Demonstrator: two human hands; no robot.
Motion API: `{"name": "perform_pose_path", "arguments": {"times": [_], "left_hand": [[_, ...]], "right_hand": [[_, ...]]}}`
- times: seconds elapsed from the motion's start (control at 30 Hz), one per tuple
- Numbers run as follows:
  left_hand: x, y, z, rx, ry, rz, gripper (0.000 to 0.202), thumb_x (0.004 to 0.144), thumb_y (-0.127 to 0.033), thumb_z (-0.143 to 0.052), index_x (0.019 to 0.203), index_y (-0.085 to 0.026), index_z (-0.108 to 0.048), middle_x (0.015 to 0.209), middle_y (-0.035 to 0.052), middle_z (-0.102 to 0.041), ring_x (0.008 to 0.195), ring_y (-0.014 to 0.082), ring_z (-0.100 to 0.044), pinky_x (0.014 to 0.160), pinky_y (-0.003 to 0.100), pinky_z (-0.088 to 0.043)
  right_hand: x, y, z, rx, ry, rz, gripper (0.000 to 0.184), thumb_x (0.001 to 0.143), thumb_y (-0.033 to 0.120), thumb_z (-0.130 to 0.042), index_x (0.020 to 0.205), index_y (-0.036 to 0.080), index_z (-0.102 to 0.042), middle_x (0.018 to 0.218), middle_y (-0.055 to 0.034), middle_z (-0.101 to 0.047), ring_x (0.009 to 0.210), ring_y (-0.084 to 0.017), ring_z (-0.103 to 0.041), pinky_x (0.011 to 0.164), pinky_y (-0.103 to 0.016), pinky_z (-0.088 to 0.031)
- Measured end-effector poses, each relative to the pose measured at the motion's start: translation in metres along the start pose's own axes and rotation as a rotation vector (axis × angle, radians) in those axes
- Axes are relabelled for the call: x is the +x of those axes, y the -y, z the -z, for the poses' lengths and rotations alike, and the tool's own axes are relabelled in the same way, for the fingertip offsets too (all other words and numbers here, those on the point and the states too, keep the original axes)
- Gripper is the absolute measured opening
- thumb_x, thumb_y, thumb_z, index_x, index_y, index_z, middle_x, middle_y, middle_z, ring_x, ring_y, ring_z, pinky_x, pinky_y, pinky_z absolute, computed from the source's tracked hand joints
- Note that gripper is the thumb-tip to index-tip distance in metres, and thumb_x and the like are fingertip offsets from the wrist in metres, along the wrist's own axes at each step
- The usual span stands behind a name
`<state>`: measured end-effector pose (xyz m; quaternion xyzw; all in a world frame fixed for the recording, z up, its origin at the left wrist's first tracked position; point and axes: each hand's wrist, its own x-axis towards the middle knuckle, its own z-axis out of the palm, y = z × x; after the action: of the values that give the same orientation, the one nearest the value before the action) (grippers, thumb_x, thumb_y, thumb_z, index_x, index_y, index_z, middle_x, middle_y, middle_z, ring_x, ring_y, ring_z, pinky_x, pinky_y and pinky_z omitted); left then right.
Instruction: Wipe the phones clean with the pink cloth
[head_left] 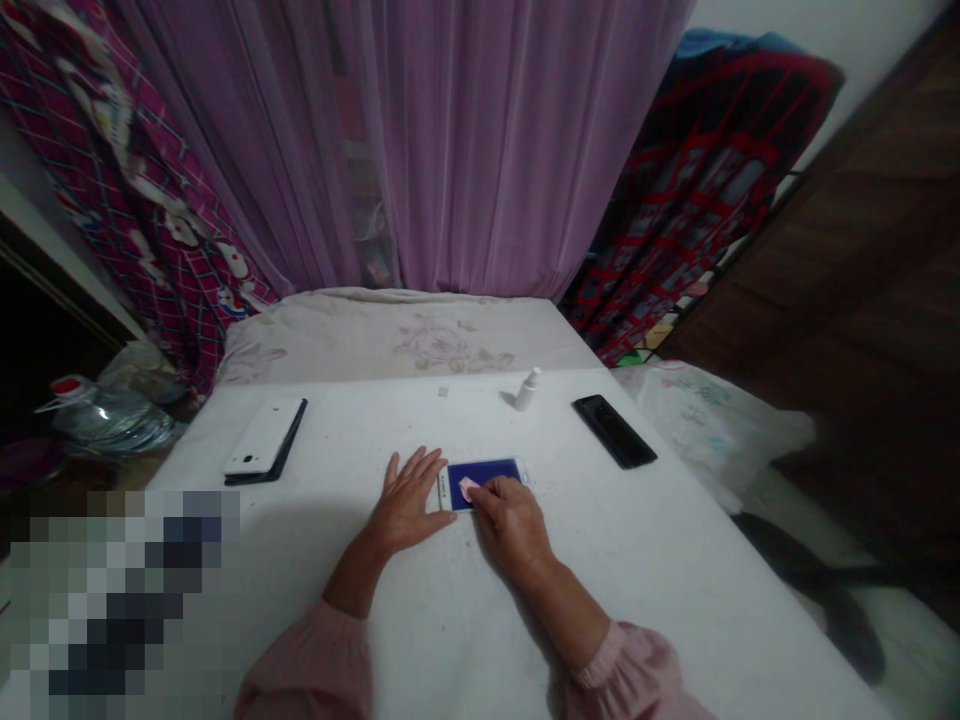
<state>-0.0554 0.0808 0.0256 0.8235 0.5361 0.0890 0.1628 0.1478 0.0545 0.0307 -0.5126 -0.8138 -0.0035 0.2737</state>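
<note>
A white-framed smartphone (pixel 484 470) with a blue screen lies flat on the white-covered table, turned sideways in front of me. My left hand (pixel 409 503) is open at its left end, fingers spread, with the thumb and fingertips by the phone's edge. Over the right part of the screen, my right hand (pixel 517 525) is closed on a small pink piece of cloth or paper (pixel 468 488), pressed against the glass. Its exact material is too small to tell. Beyond the phone stands a small white spray bottle (pixel 528 390).
Stacked phones (pixel 264 437), a white one on a dark one, lie at the left. A black phone (pixel 615 432) lies at the right. A small pale square (pixel 443 392) rests farther back. A large water bottle (pixel 112 415) stands beyond the table's left edge; purple curtains (pixel 480 150) hang behind.
</note>
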Motion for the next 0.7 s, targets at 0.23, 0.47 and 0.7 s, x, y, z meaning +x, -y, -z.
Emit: {"name": "perform_pose_path", "arguments": {"times": [0.23,0.47,0.7], "left_hand": [[0.0,-0.001,0.003,0.013,0.035,0.014,0.072,0.082,-0.048,-0.064,0.145,-0.024,-0.037,0.156,0.0083,-0.033,0.146,0.0289,-0.02,0.118,0.056,-0.004],[0.0,0.001,0.001,0.031,0.006,0.0,0.071,0.081,-0.047,-0.065,0.143,-0.024,-0.039,0.154,0.0093,-0.036,0.145,0.0291,-0.023,0.118,0.056,-0.006],[0.0,0.009,-0.007,0.032,-0.03,-0.043,0.073,0.081,-0.051,-0.065,0.144,-0.024,-0.039,0.153,0.0104,-0.038,0.144,0.0317,-0.026,0.117,0.058,-0.008]], "right_hand": [[0.012,-0.041,0.005,-0.073,-0.024,-0.14,0.024,0.096,0.03,-0.053,0.094,0.025,-0.077,0.075,-0.0041,-0.063,0.067,-0.015,-0.051,0.062,-0.027,-0.031],[-0.006,-0.055,0.013,-0.068,-0.053,-0.132,0.026,0.096,0.028,-0.05,0.1,0.023,-0.076,0.08,-0.0056,-0.065,0.072,-0.016,-0.054,0.065,-0.027,-0.036],[-0.022,-0.059,0.018,-0.028,-0.04,-0.142,0.027,0.097,0.028,-0.049,0.102,0.023,-0.075,0.08,-0.0051,-0.064,0.071,-0.015,-0.055,0.065,-0.026,-0.037]]}}
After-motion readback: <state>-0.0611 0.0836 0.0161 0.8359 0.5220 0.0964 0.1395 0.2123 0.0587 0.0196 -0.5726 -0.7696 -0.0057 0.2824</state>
